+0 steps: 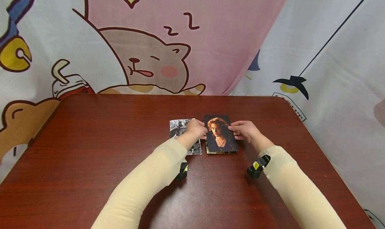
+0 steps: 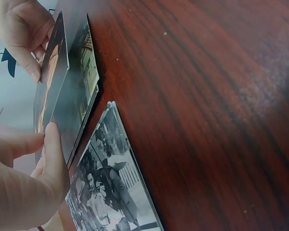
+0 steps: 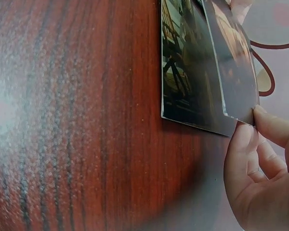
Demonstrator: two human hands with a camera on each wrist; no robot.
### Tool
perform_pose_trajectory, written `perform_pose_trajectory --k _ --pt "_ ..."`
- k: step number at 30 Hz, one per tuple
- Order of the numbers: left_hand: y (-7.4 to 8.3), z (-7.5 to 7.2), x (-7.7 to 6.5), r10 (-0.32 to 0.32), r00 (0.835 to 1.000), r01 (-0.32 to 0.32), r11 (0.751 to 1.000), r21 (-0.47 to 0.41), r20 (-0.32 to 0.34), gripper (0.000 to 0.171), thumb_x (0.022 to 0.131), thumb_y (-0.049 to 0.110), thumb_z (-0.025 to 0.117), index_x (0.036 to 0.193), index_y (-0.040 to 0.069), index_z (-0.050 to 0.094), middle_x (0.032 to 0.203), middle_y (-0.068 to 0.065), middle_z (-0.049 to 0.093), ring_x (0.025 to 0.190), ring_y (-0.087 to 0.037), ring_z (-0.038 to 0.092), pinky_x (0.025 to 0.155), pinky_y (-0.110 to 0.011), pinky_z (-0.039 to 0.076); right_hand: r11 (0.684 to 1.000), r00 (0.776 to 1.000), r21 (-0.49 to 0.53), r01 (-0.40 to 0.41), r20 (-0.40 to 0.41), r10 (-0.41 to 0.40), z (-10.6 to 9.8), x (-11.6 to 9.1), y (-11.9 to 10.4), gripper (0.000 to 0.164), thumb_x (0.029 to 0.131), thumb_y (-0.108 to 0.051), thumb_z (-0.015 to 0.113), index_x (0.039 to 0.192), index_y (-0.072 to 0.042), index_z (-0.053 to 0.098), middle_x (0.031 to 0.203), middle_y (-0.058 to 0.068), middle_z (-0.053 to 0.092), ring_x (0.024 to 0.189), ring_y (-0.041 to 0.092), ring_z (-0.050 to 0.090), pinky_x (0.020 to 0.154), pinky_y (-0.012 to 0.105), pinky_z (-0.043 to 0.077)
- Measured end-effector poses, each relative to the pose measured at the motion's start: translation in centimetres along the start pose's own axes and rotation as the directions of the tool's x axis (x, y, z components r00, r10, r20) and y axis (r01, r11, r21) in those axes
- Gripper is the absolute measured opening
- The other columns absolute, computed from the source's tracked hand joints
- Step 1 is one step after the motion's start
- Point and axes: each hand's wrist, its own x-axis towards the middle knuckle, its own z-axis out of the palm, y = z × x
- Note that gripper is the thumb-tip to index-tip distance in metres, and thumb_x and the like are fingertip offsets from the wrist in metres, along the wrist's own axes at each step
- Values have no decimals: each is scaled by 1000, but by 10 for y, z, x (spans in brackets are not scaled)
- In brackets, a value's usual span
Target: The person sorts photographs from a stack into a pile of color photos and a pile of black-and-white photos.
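A dark portrait photo (image 1: pixel 221 134) of a person with wavy hair is held a little above the table by both hands. My left hand (image 1: pixel 196 129) pinches its left edge between thumb and finger. At the opposite edge my right hand (image 1: pixel 246 131) pinches it the same way. Just beneath lies another color photo (image 3: pixel 183 72), mostly covered in the head view. To the left, a black-and-white photo (image 2: pixel 113 183) with another edge showing under it rests on the table, partly hidden by the left hand in the head view.
The reddish-brown wooden table (image 1: pixel 90 149) reaches back to a printed cloth (image 1: pixel 228 32) with cartoon animals. Each sleeve carries a black wrist camera, one at the left wrist (image 1: pixel 182 171) and one at the right wrist (image 1: pixel 258 166).
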Motion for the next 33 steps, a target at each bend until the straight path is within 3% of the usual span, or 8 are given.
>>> perform_pose_trajectory --k 4,9,16,26,29,33 --pt "-2 2 7 -27 1000 27 999 -22 4 33 85 -4 55 118 -6 57 123 -22 55 84 -33 69 68 -30 61 1000 1000 9 -7 2 7 -1 1 1 43 91 -12 61 127 7 48 63 -10 57 56 2 54 56 18 56" --pt "-11 7 19 -14 1000 16 995 -98 22 30 84 -2 57 114 -5 59 98 -23 64 79 -28 69 64 -30 61 1000 1000 0 -19 -11 19 -2 2 2 43 90 -13 62 127 6 49 63 -9 56 57 3 54 57 18 56" --pt "-1 1 -8 -19 1000 21 995 -96 23 31 91 4 52 120 -5 55 108 -27 61 91 -32 66 76 -33 60 999 999 -6 -31 -20 31 -2 4 4 42 90 -15 62 125 5 50 64 -8 56 57 4 54 56 18 56" --pt "-2 -6 -11 32 998 -29 998 -57 58 31 95 10 47 119 -8 57 110 -28 60 96 -35 65 77 -32 60 1000 999 -17 -22 -40 22 -2 0 4 39 92 -17 60 124 4 52 76 -7 60 64 6 56 59 19 56" --pt "-1 -12 -13 50 997 -44 995 -90 62 30 93 7 47 117 -9 57 107 -27 61 88 -33 65 76 -33 60 1000 998 -22 -19 -63 17 -1 -1 2 39 92 -20 60 123 3 54 80 -5 60 67 8 57 61 20 56" --pt "-1 -24 -13 38 999 -32 987 -160 35 30 91 5 46 115 -9 57 97 -21 62 70 -19 59 71 -32 61 1000 998 -18 -3 -67 2 2 -2 -1 38 92 -21 60 121 3 54 80 -3 60 66 7 57 60 19 56"
